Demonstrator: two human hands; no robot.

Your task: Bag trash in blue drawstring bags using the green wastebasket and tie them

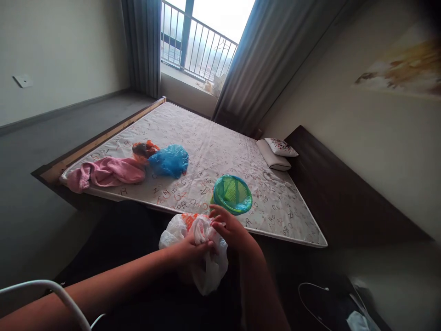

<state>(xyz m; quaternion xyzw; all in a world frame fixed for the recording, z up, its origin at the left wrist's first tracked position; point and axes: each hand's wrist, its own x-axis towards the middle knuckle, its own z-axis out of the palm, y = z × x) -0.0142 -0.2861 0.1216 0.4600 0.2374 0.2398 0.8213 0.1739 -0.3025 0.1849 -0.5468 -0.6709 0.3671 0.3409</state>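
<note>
Green basket (233, 195), pink cloth (106, 173), blue bag (169, 161)

The basket (233, 195) sat on the mattress (220, 147) beyond the hands, the towel (106, 174) to their left, pillows (275, 154) farther right.

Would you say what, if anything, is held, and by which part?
The left hand holds a white plastic bag by its bunched upper part; the right hand touches it.
</note>
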